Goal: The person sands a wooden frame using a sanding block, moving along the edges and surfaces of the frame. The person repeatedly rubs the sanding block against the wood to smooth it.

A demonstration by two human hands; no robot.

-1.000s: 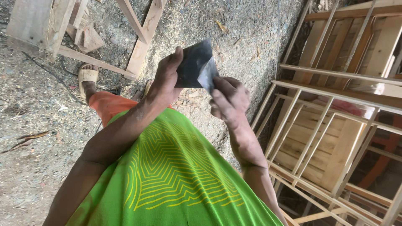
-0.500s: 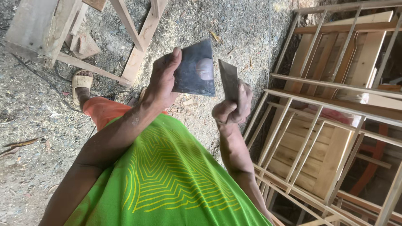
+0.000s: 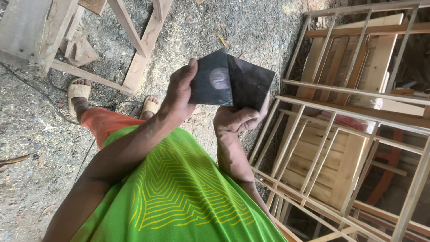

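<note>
I hold a dark sheet of sandpaper (image 3: 230, 83) in front of my chest with both hands. It is folded down the middle into two panels that meet at a ridge. My left hand (image 3: 179, 92) grips the left panel, thumb along its edge. My right hand (image 3: 237, 118) pinches the lower edge of the right panel from beneath. A pale worn round patch shows on the left panel. My green shirt with yellow lines (image 3: 179, 197) fills the lower part of the view.
Unfinished wooden slatted frames (image 3: 340, 134) stand close on the right. Wooden planks and a bench leg (image 3: 143, 45) lie at the upper left on sawdust-covered ground. My feet in pale sandals (image 3: 78, 92) rest on the ground below.
The sandpaper was one sheet gripped by both hands, then seemed split into two pieces; now the right panel has swung flat toward me and the two panels meet at a ridge.
</note>
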